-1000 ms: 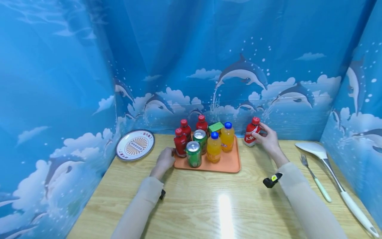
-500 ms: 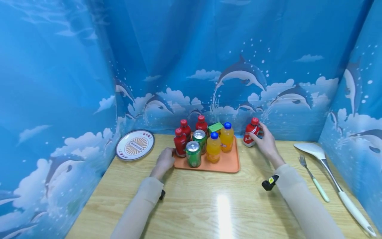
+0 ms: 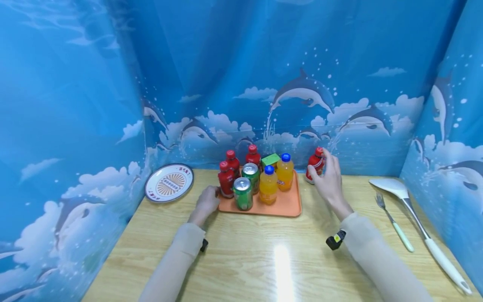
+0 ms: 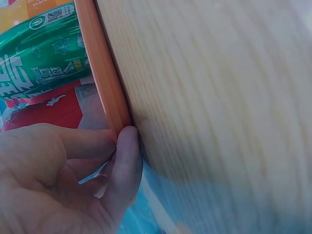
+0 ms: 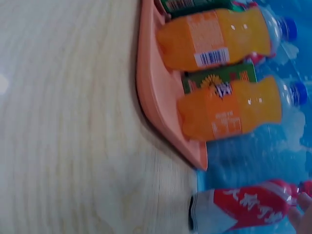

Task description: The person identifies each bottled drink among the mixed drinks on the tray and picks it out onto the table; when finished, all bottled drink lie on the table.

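At the left edge of the orange tray (image 3: 281, 209), my left hand (image 3: 206, 203) pinches the rim between thumb and fingers (image 4: 127, 161). On the tray stand several red bottles (image 3: 226, 182), two green cans (image 3: 243, 197), two orange soda bottles (image 3: 268, 188) with blue caps and a small green box (image 3: 271, 160). Right of the tray, a red-and-white bottle (image 5: 243, 207) stands upright on the table. My right hand (image 3: 331, 180) is around its upper part from the right, fingers extended and thumb spread. In the right wrist view only fingertips show near the bottle's neck.
A white plate (image 3: 185, 191) with a printed pattern leans at the table's back left. On the right lie a fork (image 3: 392, 218) with a pale green handle and a white-handled spatula (image 3: 419, 220). A blue dolphin curtain (image 3: 234, 84) borders the table.
My right hand's fingers have loosened and shifted up on the red-and-white bottle, which stays in place. My left hand keeps its hold on the tray rim. The head view shifts slightly.
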Motion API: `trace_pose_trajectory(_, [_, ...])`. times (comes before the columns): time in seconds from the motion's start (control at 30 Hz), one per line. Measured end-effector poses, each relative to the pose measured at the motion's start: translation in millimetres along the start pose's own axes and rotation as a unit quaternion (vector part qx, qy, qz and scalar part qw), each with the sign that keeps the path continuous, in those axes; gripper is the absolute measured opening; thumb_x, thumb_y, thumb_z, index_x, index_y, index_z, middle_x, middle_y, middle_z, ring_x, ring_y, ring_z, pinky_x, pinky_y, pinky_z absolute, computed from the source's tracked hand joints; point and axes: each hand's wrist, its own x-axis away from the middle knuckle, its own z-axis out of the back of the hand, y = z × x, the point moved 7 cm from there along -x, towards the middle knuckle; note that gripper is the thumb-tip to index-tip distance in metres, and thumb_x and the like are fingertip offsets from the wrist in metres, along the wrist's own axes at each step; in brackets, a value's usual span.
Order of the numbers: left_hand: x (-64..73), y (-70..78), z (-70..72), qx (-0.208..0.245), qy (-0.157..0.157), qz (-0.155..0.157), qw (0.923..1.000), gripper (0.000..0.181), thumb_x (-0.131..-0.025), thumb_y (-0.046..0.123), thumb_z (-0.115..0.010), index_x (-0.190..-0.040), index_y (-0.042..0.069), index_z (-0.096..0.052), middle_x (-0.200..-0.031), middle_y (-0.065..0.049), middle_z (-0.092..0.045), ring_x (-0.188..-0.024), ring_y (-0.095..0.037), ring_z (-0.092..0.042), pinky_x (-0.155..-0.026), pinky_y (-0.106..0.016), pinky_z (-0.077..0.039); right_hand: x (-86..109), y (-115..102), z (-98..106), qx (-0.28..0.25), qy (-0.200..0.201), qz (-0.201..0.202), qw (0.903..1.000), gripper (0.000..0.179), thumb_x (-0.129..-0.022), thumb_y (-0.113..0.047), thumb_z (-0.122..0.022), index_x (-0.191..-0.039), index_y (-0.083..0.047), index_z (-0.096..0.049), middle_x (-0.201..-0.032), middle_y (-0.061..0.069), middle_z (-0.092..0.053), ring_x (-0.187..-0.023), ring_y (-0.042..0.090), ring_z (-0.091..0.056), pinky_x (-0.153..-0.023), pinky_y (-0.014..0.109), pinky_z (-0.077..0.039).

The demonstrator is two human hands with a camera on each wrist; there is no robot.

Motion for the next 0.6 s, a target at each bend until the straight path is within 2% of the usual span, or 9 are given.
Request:
trace_pose_trajectory(0.1, [-0.1, 0.6, 0.3, -0.002, 0.003, -0.005, 1.0, 0.044, -0.076, -0.008, -0.061, -0.117, 0.001, -0.074, -0.122, -0.022, -0.072, -0.109, -0.038, -0.068, -0.095, -0.056, -0.058, 8.5, -15, -5, 0.007, 0.006, 0.026, 0.9996, 0.068, -0.1, -0.03, -0.068, -0.161, -0.016, -0.041, -0.136, 0.024, -0.051, -0.11, 0.041, -0.056, -0.083, 0.046, -0.052])
trace_pose_trajectory(0.17, [-0.1, 1.0, 0.0, -0.001, 0.002, -0.005, 1.0, 0.045, -0.077, -0.008, -0.06, -0.119, 0.0, -0.074, -0.123, -0.022, -0.072, -0.111, -0.038, -0.068, -0.097, -0.056, -0.058, 14.3, -28, -11, 0.009, 0.0, 0.044, 0.999, 0.069, -0.099, -0.029, -0.069, -0.16, -0.015, -0.041, -0.131, 0.023, -0.053, -0.107, 0.039, -0.055, -0.079, 0.042, -0.049])
trace_pose_trajectory(0.27, [-0.1, 1.2, -1.0, 0.001, -0.003, -0.001, 1.0, 0.047, -0.078, -0.009, -0.06, -0.123, -0.001, -0.072, -0.125, -0.024, -0.072, -0.117, -0.04, -0.068, -0.102, -0.056, -0.057, 21.9, -45, -21, 0.006, -0.026, 0.068, 0.9973, 0.071, -0.098, -0.028, -0.071, -0.16, -0.014, -0.041, -0.128, 0.02, -0.055, -0.107, 0.035, -0.054, -0.079, 0.04, -0.047])
trace_pose_trajectory(0.37, [0.3, 0.9, -1.6, 0.001, -0.006, 0.0, 1.0, 0.047, -0.079, -0.009, -0.059, -0.123, -0.001, -0.072, -0.124, -0.024, -0.071, -0.115, -0.04, -0.067, -0.101, -0.056, -0.057, 28.0, -59, -31, 0.006, -0.046, 0.089, 0.995, 0.073, -0.096, -0.028, -0.075, -0.16, -0.014, -0.042, -0.128, 0.019, -0.057, -0.108, 0.032, -0.056, -0.081, 0.041, -0.05])
trace_pose_trajectory(0.47, [0.4, 0.8, -0.8, -0.003, -0.004, -0.003, 1.0, 0.047, -0.078, -0.009, -0.06, -0.122, -0.001, -0.072, -0.122, -0.024, -0.071, -0.112, -0.039, -0.067, -0.098, -0.055, -0.058, 34.0, -69, -40, 0.007, -0.069, 0.099, 0.9927, 0.077, -0.095, -0.032, -0.077, -0.161, -0.016, -0.041, -0.128, 0.018, -0.059, -0.108, 0.033, -0.059, -0.082, 0.043, -0.054])
trace_pose_trajectory(0.6, [-0.4, 0.7, -0.4, -0.002, -0.007, -0.005, 1.0, 0.046, -0.08, -0.008, -0.061, -0.124, -0.002, -0.071, -0.126, -0.025, -0.071, -0.118, -0.041, -0.067, -0.104, -0.056, -0.057, 42.5, -74, -54, 0.004, -0.109, 0.1, 0.989, 0.081, -0.095, -0.036, -0.077, -0.163, -0.018, -0.038, -0.129, 0.017, -0.062, -0.108, 0.037, -0.064, -0.081, 0.048, -0.061])
